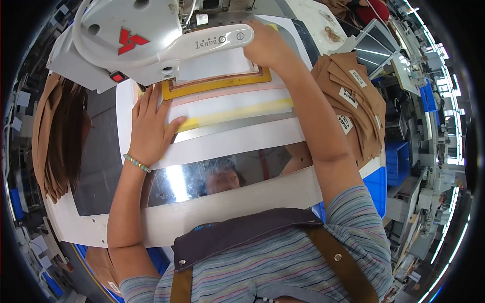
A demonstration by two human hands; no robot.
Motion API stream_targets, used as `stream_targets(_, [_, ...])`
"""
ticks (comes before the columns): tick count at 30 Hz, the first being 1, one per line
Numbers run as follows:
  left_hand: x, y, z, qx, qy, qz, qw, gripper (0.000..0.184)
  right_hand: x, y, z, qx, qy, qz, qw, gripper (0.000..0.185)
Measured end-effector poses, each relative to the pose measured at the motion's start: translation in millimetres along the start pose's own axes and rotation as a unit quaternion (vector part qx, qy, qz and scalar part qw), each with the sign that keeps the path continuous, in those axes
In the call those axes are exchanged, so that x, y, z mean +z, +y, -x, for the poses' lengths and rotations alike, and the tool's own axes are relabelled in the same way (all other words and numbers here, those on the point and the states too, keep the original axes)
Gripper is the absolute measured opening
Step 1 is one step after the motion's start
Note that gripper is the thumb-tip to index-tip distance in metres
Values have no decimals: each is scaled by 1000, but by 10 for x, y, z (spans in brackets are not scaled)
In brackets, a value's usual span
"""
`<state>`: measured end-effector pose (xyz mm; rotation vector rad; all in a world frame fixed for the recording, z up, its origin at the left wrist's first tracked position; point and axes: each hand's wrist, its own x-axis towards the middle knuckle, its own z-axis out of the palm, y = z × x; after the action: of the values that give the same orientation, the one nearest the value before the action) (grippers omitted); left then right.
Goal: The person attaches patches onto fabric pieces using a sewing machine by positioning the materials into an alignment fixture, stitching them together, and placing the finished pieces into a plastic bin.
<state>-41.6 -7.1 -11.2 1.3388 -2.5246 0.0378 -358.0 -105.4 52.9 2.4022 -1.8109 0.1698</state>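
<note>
My left hand [151, 121] lies flat with its fingers stretched out and the thumb apart. It rests on a white sheet [212, 108], and its fingertips reach the left end of a yellow frame [217, 88]. Inside that frame is a pale panel with a brown border. My right hand [265, 45] is at the frame's far right end; the white lamp arm [217, 39] of the sewing machine [131, 35] hides most of its fingers. A yellow strip [242, 112] crosses the sheet in front of the frame.
Brown pieces with white labels [353, 101] are piled on the right, and more brown pieces [55, 136] hang in a stack on the left. A shiny metal plate [227, 177] lies along the table's near side. Blue bins [396, 161] stand farther right.
</note>
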Motion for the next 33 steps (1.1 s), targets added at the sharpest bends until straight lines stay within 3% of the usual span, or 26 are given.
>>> stream_targets(3, [-4,9,-8,1,7,12,1000,66,-204,-54,-56,-13,-50,-189,981,22])
stream_targets(6, [-4,13,-9,-4,-8,8,1000,65,-66,-262,-168,-68,-156,-510,843,21])
stream_targets(7, [-9,1,1,-7,-17,4,1000,64,-183,-473,-139,-26,-218,-540,813,23])
stream_targets(11, [19,-13,4,-8,-2,8,1000,67,38,-898,-111,-30,-227,-500,835,21])
stream_targets(14, [15,-6,-1,-11,-5,8,1000,67,-19,-858,-93,7,-259,-531,807,21])
stream_targets(17, [36,-18,4,-8,0,2,1000,67,-148,-510,-95,-71,-182,-312,930,18])
stream_targets(18, [52,-15,8,-6,2,0,1000,66,-195,-410,-64,-70,-217,-236,945,17])
stream_targets(20, [63,-25,1,-6,7,-9,1000,66,-277,-231,-26,-75,-281,-80,953,14])
stream_targets(22, [51,-6,-8,-7,6,-1,1000,64,29,55,76,-183,-169,108,962,7])
stream_targets(23, [44,5,-13,-17,7,-4,1000,63,98,144,126,-243,-98,103,960,3])
stream_targets(24, [118,4,-21,-1,61,32,998,63,122,155,153,-228,-134,146,953,2])
stream_targets(25, [62,-7,-43,6,32,138,990,56,137,196,281,-222,-54,69,971,1])
stream_targets(26, [234,-64,-21,10,108,176,978,54,195,244,202,-216,-130,144,957,2])
stream_targets(28, [144,-56,6,-12,59,111,992,56,199,307,197,-227,11,-63,972,12])
stream_targets(29, [162,-20,3,-21,34,88,995,62,116,275,201,-256,29,-126,958,19])
stream_targets(33, [375,49,-65,-40,76,41,995,72,73,129,467,-221,97,-233,942,22])
